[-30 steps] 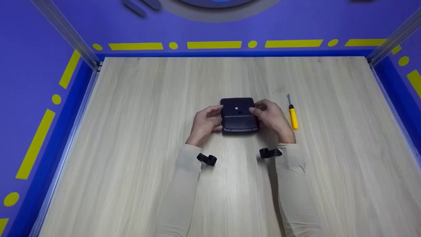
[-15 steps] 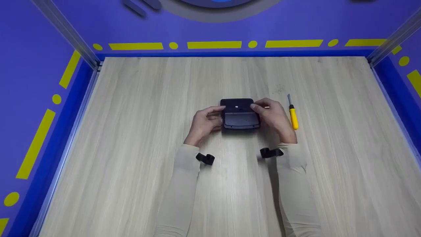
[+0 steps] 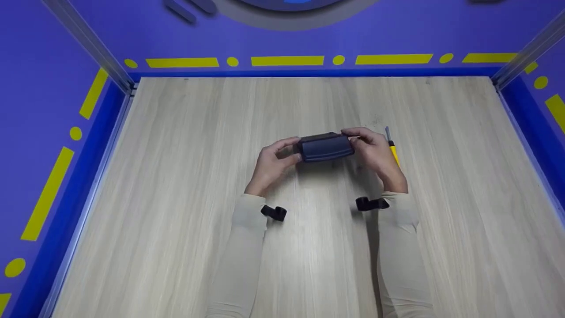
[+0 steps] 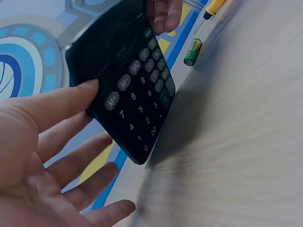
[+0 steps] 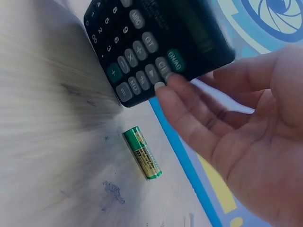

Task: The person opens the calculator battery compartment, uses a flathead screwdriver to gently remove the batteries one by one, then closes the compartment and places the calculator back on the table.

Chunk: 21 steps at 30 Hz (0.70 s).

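A black calculator [image 3: 327,148] is raised on edge over the table, tilted so its thick end faces the head camera. Its keys and dark display show in both wrist views. On one side my left hand [image 3: 271,167] pinches the edge, thumb [image 4: 78,97] against the face near the display and the other fingers spread. Opposite, my right hand [image 3: 376,153] grips the other edge, with fingertips [image 5: 165,85] on the key side and the thumb behind. A green and gold battery [image 5: 143,152] lies on the table beside the calculator; the head view does not show it.
A screwdriver with a yellow handle [image 3: 394,154] lies just right of my right hand, partly covered by it. Small dark specks [image 5: 113,191] mark the wooden tabletop [image 3: 198,176]. Blue walls [image 3: 291,44] with yellow marks border the table's back and sides.
The calculator has gone from lying nearly flat, back up, to tilted up on edge. Both hands have turned with it, and my right hand has shifted right, over part of the screwdriver.
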Tool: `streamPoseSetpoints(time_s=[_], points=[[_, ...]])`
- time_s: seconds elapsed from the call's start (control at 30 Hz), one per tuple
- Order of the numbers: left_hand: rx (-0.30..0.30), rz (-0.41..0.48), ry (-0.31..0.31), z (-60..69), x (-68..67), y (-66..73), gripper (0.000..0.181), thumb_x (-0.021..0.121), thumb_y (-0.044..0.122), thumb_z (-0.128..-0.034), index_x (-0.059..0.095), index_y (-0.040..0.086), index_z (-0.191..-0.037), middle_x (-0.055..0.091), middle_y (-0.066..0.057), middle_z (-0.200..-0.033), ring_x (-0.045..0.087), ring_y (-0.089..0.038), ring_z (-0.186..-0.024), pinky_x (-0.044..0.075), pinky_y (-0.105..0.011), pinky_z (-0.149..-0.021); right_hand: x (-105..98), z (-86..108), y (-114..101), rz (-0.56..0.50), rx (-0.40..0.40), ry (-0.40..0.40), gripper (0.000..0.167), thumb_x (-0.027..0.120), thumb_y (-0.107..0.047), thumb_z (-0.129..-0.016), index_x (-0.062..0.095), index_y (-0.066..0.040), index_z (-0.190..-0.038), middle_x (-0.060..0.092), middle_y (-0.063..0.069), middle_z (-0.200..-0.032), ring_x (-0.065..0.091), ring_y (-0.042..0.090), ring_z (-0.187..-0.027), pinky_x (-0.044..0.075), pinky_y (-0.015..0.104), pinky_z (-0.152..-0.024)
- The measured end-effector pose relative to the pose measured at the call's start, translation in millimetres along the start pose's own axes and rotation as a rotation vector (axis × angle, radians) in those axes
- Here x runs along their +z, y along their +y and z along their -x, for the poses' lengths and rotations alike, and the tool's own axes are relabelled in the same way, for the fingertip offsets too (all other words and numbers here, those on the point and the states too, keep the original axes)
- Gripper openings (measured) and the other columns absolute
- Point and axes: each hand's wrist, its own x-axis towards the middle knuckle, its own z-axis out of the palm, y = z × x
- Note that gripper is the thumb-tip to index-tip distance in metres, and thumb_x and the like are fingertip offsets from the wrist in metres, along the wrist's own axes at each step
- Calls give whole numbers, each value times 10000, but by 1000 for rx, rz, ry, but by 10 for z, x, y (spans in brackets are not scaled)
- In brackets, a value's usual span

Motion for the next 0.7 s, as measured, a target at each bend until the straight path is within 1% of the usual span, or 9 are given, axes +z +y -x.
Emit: streamPoseSetpoints(time_s=[0.13,0.2,0.33,0.43,0.57,0.7], points=[[-1,28,9,-1,1,-5,407,801,88,-946,737,93,-1348,694,-36,-1392,547,-244,-1398,392,-460,-1196,-12,-8,45,51,-59,-23,394,530,84,-1034,691,-12,-1381,663,138,-1378,654,237,-1159,531,242,-935],[0,30,14,-5,1,-6,404,799,98,-954,733,94,-1352,697,-32,-1388,551,-246,-1394,396,-454,-1194,-15,-12,60,66,-73,-30,412,540,94,-1026,685,-24,-1393,659,125,-1384,637,242,-1194,523,267,-979],[12,43,19,-14,5,0,398,796,126,-968,725,88,-1358,699,-28,-1381,567,-236,-1372,409,-435,-1184,-25,-14,79,71,-86,-32,406,602,55,-1028,685,-59,-1408,664,89,-1379,604,215,-1245,487,344,-1073],[27,59,21,-16,9,6,389,790,139,-977,724,81,-1355,704,-32,-1369,579,-224,-1358,407,-427,-1185,-30,-14,84,57,-99,-34,396,645,22,-1031,680,-57,-1417,665,95,-1388,598,207,-1274,473,382,-1112],[40,58,31,-10,17,6,380,780,162,-990,725,92,-1359,711,-31,-1358,601,-218,-1330,422,-443,-1171,-28,-7,81,45,-97,-36,390,669,-11,-1036,672,-53,-1424,659,107,-1400,599,219,-1294,490,343,-1094],[47,43,48,-3,29,2,373,774,211,-1001,729,112,-1358,710,-23,-1361,615,-200,-1308,451,-438,-1142,-22,0,85,51,-81,-40,395,670,-40,-1046,659,-69,-1440,652,99,-1403,608,223,-1290,523,271,-1009]])
